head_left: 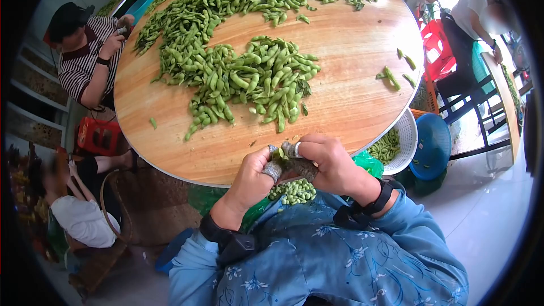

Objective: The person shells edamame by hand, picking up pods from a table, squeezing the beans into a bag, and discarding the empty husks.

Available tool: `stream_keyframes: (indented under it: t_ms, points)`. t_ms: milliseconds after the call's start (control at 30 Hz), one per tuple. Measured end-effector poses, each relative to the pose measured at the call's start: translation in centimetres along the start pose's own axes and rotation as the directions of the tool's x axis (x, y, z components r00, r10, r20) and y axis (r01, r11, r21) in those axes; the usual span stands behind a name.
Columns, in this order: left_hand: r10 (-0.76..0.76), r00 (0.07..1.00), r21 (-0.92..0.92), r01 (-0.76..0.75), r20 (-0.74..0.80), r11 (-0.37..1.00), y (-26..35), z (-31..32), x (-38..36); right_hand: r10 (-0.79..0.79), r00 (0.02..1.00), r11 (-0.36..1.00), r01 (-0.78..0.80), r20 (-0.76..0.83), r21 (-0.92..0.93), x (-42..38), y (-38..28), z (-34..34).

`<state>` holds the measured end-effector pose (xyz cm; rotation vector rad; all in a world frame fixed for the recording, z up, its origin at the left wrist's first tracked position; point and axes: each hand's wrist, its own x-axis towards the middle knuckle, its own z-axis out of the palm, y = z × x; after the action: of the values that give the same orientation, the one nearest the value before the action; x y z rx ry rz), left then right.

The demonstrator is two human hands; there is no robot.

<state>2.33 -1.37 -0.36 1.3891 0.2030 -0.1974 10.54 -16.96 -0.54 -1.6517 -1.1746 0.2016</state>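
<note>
Near the table's front edge my left hand (249, 177) and my right hand (333, 164) meet, both closed, with grey wraps on some fingertips. Between them is a green pod (279, 157), pinched by my left fingers; my right fingertips touch or nearly touch it, and part of it is hidden. Just below my hands lies a heap of shelled green beans (296, 191) at my lap. Beyond them a large pile of green pods (255, 76) spreads over the round wooden table (351, 90).
Loose pods (391, 77) lie at the table's right. A white basket (409, 136) holding pods and a blue basket (432, 146) stand beside it. A person in a striped shirt (90, 51) sits at the left. Red stools (102, 136) and other people surround the table.
</note>
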Motion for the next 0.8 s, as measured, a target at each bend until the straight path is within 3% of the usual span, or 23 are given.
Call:
stream_keyframes:
  t_ms: [33,100,133,200,233,267,300,333,367,400,433,467,533,700,767,800]
  points:
    - [-0.002,1.000,0.000,0.002,0.000,1.000,-0.4,-0.1,-0.2,0.018,0.999,0.998,-0.021,-0.051,-0.051,-0.2,-0.1,0.1]
    - [0.168,0.984,0.328,-0.176,0.053,0.928,-1.1,-0.4,-0.5,0.032,0.994,0.994,-0.043,-0.104,-0.103,-0.4,-0.3,-0.1]
    - [0.170,0.984,0.331,-0.178,0.052,0.927,-0.8,-0.6,-0.6,0.102,0.987,0.990,-0.114,-0.128,-0.088,-0.6,-0.6,-0.6]
    - [0.189,0.977,0.578,-0.209,0.094,0.789,0.4,-1.3,-1.1,0.207,0.965,0.976,-0.216,-0.158,-0.039,-1.4,-1.0,-1.8]
    - [0.207,0.978,0.536,-0.161,-0.026,0.829,0.6,-1.7,-1.0,0.244,0.956,0.969,-0.249,-0.166,-0.010,-2.2,-1.0,-2.9]
    - [0.211,0.977,0.538,-0.163,-0.028,0.827,1.0,-2.3,-0.6,0.257,0.961,0.954,-0.270,-0.104,-0.133,-2.9,-1.4,-4.9]
    - [0.303,0.945,0.679,-0.140,-0.126,0.721,1.7,-3.0,0.1,0.326,0.944,0.879,-0.322,-0.051,-0.351,-3.8,-1.7,-7.3]
    - [0.403,0.892,0.796,-0.090,-0.203,0.599,2.3,-3.6,0.9,0.352,0.927,0.866,-0.375,-0.129,-0.330,-5.2,-1.4,-8.6]
    - [0.406,0.891,0.796,-0.091,-0.203,0.598,2.5,-4.3,1.9,0.467,0.863,0.782,-0.505,-0.194,-0.366,-6.9,-1.0,-10.4]
    - [0.455,0.873,0.890,-0.058,-0.174,0.453,2.3,-5.1,3.1,0.617,0.746,0.638,-0.661,-0.251,-0.396,-7.5,-1.9,-11.9]
    - [0.499,0.856,0.956,-0.019,-0.137,0.294,2.1,-5.7,4.2,0.616,0.714,0.543,-0.691,-0.332,-0.478,-8.9,-1.5,-12.9]
    - [0.500,0.855,0.955,-0.020,-0.137,0.295,2.2,-6.0,5.1,0.527,0.738,0.577,-0.675,-0.421,-0.461,-10.0,-1.1,-13.3]
    - [0.527,0.847,0.995,0.029,-0.076,0.097,2.1,-6.3,6.4,0.503,0.703,0.615,-0.700,-0.503,-0.363,-11.0,-1.2,-13.6]
    - [0.375,0.926,0.990,-0.010,-0.044,0.139,3.0,-5.6,3.8,0.518,0.732,0.705,-0.659,-0.443,-0.264,-10.6,-1.2,-12.5]
    - [0.252,0.959,0.924,-0.210,0.131,0.320,3.3,-4.8,1.5,0.562,0.721,0.761,-0.643,-0.406,-0.088,-9.8,-1.0,-11.5]
    - [0.249,0.960,0.925,-0.208,0.130,0.318,3.5,-4.6,1.4,0.563,0.720,0.761,-0.643,-0.405,-0.084,-9.3,-0.9,-11.1]
